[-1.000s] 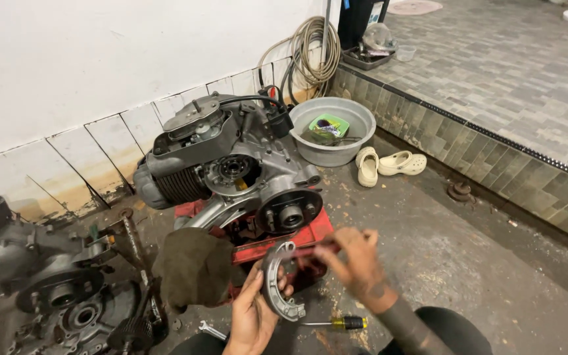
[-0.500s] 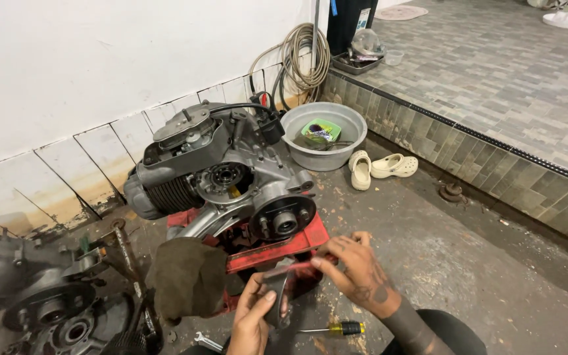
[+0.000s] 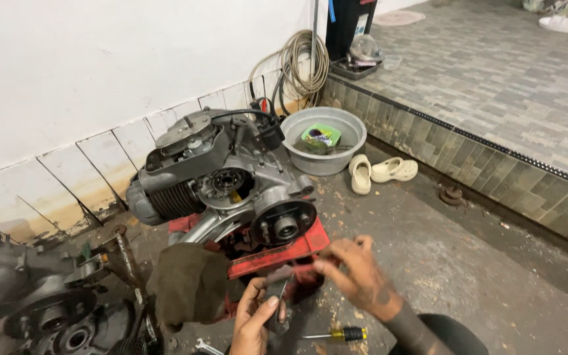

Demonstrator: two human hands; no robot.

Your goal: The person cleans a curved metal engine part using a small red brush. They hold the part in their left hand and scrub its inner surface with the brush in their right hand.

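Note:
My left hand (image 3: 253, 323) grips a dark curved metal part (image 3: 278, 292), which shows edge-on just in front of a red stand (image 3: 283, 253). My right hand (image 3: 357, 271) pinches the top end of the same part, with a tattooed forearm trailing to the lower right. A grey scooter engine (image 3: 221, 177) rests on the red stand just beyond my hands. A brown rag (image 3: 189, 284) hangs at the left of my left hand.
A yellow-handled screwdriver (image 3: 338, 334) and a small wrench (image 3: 206, 346) lie on the concrete floor. A second engine (image 3: 37, 299) sits at the far left. A metal basin (image 3: 346, 151), pale sandals (image 3: 382, 172), a coiled hose (image 3: 302, 62) and a raised tiled step (image 3: 494, 158) lie behind.
The curved part, seen broadside a second ago, now shows edge-on in my hands. My right hand has moved in to its top end.

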